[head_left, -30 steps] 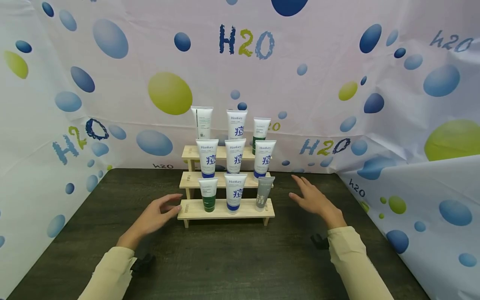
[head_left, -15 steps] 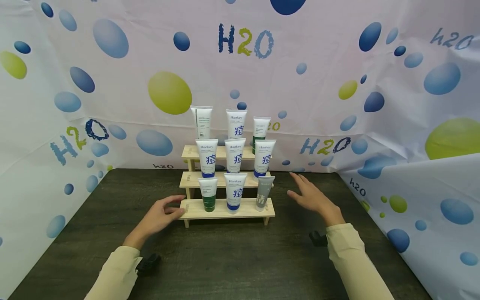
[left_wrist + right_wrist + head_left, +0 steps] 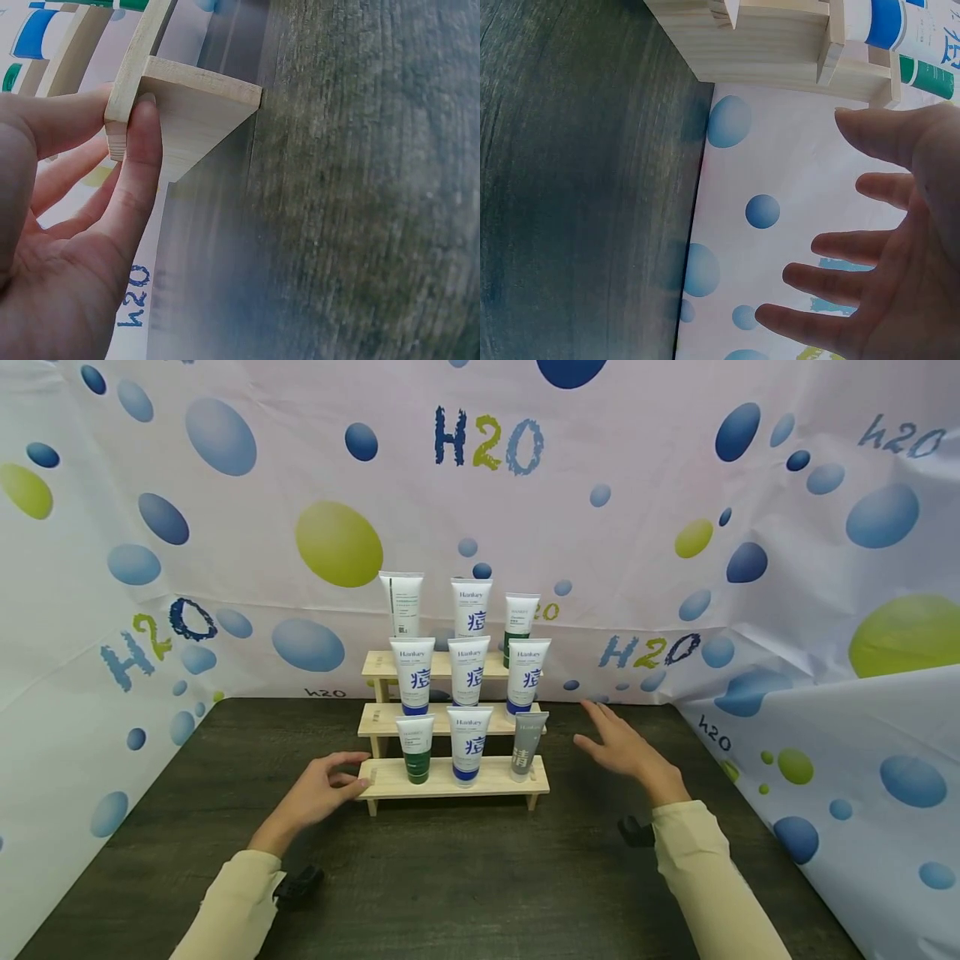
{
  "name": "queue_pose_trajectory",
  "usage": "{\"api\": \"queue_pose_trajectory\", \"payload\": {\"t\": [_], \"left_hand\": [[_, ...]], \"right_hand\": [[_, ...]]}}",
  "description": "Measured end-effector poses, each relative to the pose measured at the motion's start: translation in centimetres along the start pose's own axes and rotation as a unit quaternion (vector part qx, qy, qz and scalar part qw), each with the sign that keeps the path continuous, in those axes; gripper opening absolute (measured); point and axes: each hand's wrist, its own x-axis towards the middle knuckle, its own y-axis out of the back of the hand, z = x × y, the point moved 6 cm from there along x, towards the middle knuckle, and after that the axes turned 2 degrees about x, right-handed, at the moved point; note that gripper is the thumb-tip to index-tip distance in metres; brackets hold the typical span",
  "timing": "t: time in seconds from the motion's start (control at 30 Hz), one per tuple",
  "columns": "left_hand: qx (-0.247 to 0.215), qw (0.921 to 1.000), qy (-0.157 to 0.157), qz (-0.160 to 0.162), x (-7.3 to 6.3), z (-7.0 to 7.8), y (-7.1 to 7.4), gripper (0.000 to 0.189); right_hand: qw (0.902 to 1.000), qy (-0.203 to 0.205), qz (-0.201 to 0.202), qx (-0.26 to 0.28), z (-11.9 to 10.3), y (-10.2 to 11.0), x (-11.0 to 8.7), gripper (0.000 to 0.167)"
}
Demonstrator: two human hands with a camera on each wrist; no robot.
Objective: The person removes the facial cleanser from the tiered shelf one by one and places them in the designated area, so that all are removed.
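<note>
A three-step wooden display stand point(image 3: 491, 778) holds several squeeze tubes in rows of three. My left hand point(image 3: 313, 795) pinches the left end of its lowest board; in the left wrist view the thumb and a finger point(image 3: 142, 142) lie on either side of the board end point(image 3: 124, 105). To the right of the stand, my right hand point(image 3: 622, 750) is held with fingers spread, apart from it and holding nothing. On the bottom step are a white-and-green tube point(image 3: 416, 747), a white-and-blue tube point(image 3: 470, 743) and a grey tube point(image 3: 528, 745).
The stand is on a dark wood-grain table point(image 3: 465, 877). Behind and at both sides hangs a white cloth point(image 3: 262, 543) with blue and green dots. A black strap piece point(image 3: 636, 833) shows beneath the right sleeve.
My left hand has moved slightly right and taken hold of the lowest board's end. The right hand has shifted slightly; the tubes stay in place.
</note>
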Motion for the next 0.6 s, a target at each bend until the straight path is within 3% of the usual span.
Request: {"api": "queue_pose_trajectory", "payload": {"t": [0.33, 0.6], "left_hand": [[-0.015, 0.9996, 0.016, -0.019, 0.4, -0.1, 0.1, 0.055], [-0.024, 0.9994, 0.010, -0.024, 0.3, -0.1, 0.1, 0.055]], "right_hand": [[1.0000, -0.001, 0.004, -0.004, -0.7, 0.8, 0.4, 0.072], [0.9999, 0.012, 0.005, -0.006, -1.1, 1.5, 0.5, 0.071]]}}
